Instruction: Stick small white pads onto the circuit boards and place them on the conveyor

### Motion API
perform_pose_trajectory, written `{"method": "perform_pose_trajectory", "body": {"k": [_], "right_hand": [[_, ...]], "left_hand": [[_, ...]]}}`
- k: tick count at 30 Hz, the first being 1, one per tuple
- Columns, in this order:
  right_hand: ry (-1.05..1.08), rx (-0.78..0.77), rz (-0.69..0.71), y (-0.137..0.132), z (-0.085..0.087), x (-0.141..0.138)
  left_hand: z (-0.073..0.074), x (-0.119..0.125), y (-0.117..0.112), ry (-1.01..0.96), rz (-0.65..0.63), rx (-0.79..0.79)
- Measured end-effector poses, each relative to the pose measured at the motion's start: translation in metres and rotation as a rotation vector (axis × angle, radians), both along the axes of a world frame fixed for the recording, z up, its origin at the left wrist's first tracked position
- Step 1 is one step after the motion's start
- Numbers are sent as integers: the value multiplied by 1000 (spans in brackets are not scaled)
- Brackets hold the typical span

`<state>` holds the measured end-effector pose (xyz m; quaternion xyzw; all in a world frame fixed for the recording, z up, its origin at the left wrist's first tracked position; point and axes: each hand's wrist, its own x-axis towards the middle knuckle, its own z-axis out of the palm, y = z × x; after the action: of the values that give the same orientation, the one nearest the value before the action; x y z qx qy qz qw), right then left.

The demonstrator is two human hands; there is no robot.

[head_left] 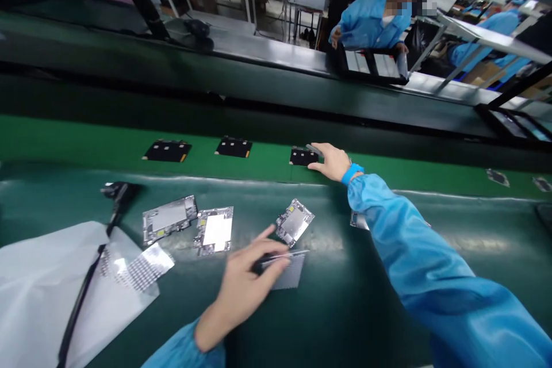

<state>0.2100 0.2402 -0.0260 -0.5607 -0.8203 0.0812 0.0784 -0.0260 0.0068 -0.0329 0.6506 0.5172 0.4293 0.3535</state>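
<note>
My left hand (250, 276) is closed in a pinch on a thin greyish sheet (290, 276) above the bench; part of the sheet is hidden by the fingers. Close by on the bench lies a silver-shielded circuit board (295, 223). Stretched forward, my right hand (331, 161) grips the right end of a flat black board (299, 156) on the green belt, thumb and fingers at opposite edges. A small grey piece shows by those fingertips, too blurred to name. Two similar items, a black board (234, 146) and another black board (167, 150), lie farther left on the belt.
Left of my hand are a circuit board (169, 218), another circuit board (215, 231), a dotted sticker sheet (149, 267), a white bag (38, 293) and a black cable (81, 299). Across the line, a person in blue (373, 17) holds a black tray (345, 72).
</note>
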Motion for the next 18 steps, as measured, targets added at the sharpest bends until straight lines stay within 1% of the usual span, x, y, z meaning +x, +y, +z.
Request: {"method": "perform_pose_trajectory", "body": {"k": [2, 3, 5, 7, 9, 10, 11, 12, 14, 15, 16, 18], "right_hand": [[-32, -23, 58, 6, -4, -7], [-39, -32, 73, 8, -5, -11], [-36, -37, 75, 10, -4, -16], [-17, -29, 54, 10, 2, -17], [14, -3, 14, 4, 10, -12], [84, -4, -15, -2, 13, -9], [209, -28, -51, -11, 16, -5], [384, -77, -94, -23, 17, -1], [809, -260, -198, -55, 16, 6], [973, -367, -253, -75, 12, 8], [1075, -479, -315, -96, 8, 9], [1233, -633, -497, -138, -1, 9]], "left_hand": [[-1, 31, 12, -37, -153, -10], [-2, 42, 17, -43, -208, -26], [-7, 52, 26, -19, -257, -57], [-13, 42, 30, 30, -258, -73], [-16, 17, 30, 72, -203, -88], [-16, 2, 29, 88, -177, -112], [-15, -13, 28, 92, -145, -132], [-14, -28, 27, 85, -115, -160], [-9, -50, 25, 59, -93, -223], [-6, -56, 24, 39, -69, -239], [-4, -59, 23, 13, -53, -250], [0, -54, 20, -37, -17, -243]]}}
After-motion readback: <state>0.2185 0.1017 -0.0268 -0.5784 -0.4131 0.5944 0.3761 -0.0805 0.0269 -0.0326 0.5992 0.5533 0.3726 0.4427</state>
